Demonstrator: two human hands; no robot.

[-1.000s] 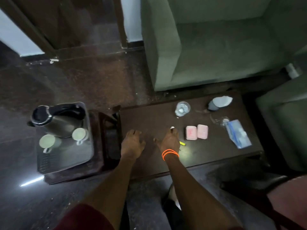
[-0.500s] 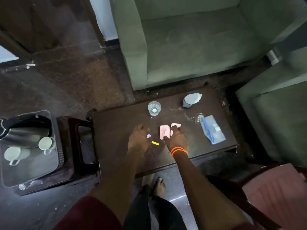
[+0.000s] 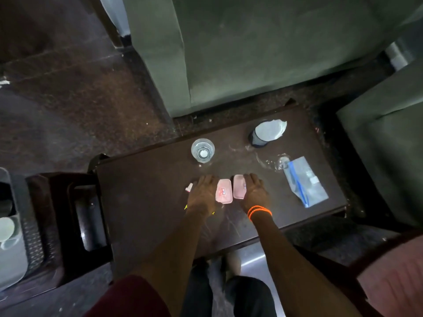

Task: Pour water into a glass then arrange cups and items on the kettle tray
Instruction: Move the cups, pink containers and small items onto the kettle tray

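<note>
1. I am gathering the small items on the bench: my left hand is lying palm down with its fingers loosely together over a small sachet, and my right hand is curling against the far pink packet. Whether either hand is actually gripping yet, I cannot tell.
2. The near pink packet is lying between my hands, just beside the other one, so I am judging it best to slide the two together and lift them as a pair.
3. I should be keeping my wrists low and clear of the glass, which is standing with water in it beyond my left hand.
4. The kettle tray is sitting well apart on the left, on a dark stand; carrying everything in one trip means a firm pinch, since the flat packets look slippery.
5. The tray is being cut off by the frame edge: only a cup rim is showing, and the kettle is barely visible.
6. A yellow sliver is peeking out under my left wrist; what it is stays unclear.
7. The plastic bag and the covered cup are sitting near the far right; the bag's contents are too blurred to read.
</note>
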